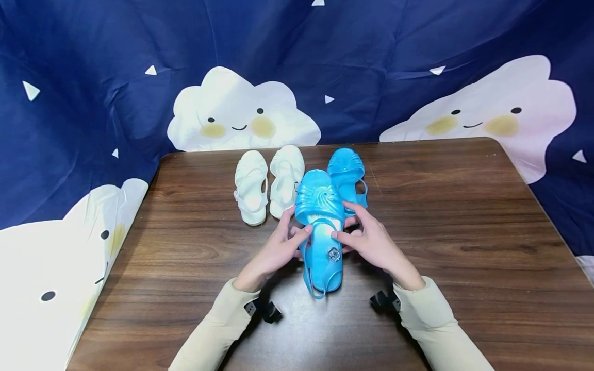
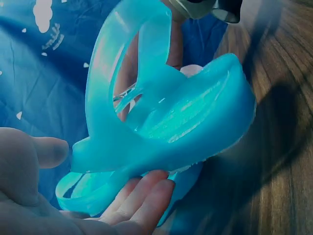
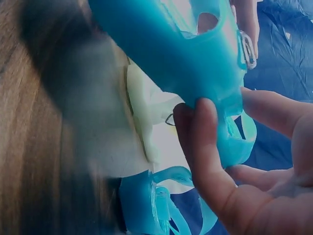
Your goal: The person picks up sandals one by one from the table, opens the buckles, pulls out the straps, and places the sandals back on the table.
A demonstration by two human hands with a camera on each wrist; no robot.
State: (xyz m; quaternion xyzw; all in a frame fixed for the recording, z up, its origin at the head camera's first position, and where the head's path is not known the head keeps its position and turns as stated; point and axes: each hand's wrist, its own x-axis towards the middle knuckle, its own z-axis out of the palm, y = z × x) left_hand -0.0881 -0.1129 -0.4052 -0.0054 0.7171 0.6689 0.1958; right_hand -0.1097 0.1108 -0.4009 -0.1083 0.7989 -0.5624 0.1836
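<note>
Both hands hold one blue jelly sandal [image 1: 320, 198] between them, raised over the table with its toe pointing away. The left hand [image 1: 281, 242] grips its left side, thumb on the upper edge and fingers beneath, as the left wrist view shows. On the opposite side the right hand [image 1: 371, 239] pinches the sandal near the strap, fingertips against the sole edge. A silvery buckle [image 1: 334, 253] sits on the heel strap. Behind, the matching blue sandal [image 1: 345, 162] stands on the table, partly covered by the held one.
Two white sandals, one at the left [image 1: 251, 188] and one nearer the middle [image 1: 286, 178], stand side by side on the brown wooden table [image 1: 195, 257]. A dark blue cloth with clouds [image 1: 352, 67] hangs behind the table's far edge. Black wrist devices show below both sleeves.
</note>
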